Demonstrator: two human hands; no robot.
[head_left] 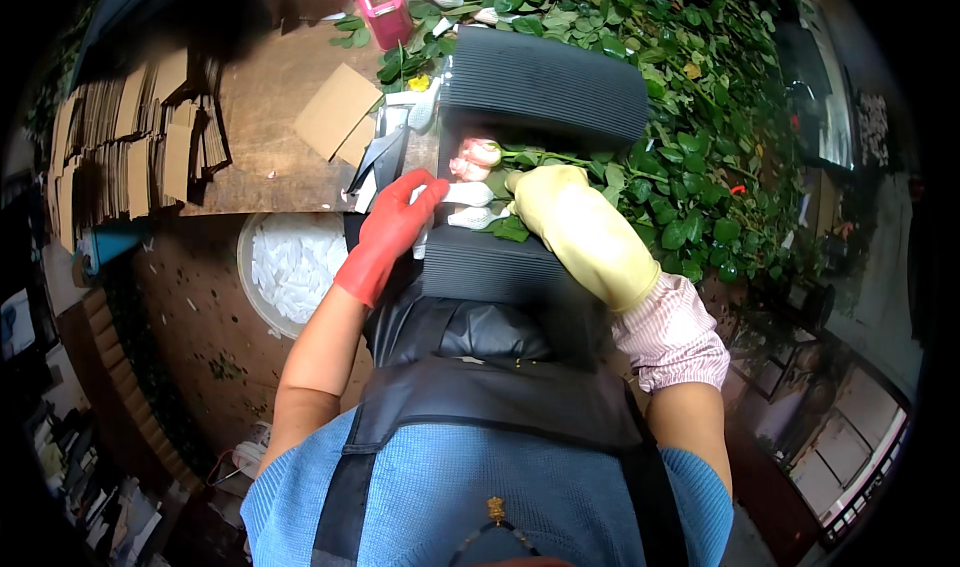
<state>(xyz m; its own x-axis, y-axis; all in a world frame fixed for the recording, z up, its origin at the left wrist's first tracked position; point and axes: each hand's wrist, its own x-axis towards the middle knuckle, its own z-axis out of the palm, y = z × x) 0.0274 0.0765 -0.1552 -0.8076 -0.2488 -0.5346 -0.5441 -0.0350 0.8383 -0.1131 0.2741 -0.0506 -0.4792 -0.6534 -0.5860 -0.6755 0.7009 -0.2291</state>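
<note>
Pink roses lie with green stems and leaves running right, in the gap between two black ridged pads, the far pad and the near pad. Just nearer are two buds in white netting, an upper netted rose bud and a lower netted rose bud. My left hand, in a red rubber glove, has its fingers closed at the tip of the upper netted bud. My right hand, in a yellow glove, curls over the stems right of the buds; its fingertips partly hide what they grip.
Cardboard pieces stand in rows at the left of the wooden table, with a loose cardboard square nearer. A pink tape dispenser sits at the back. Leafy stems cover the right. A tub holds white netting pieces.
</note>
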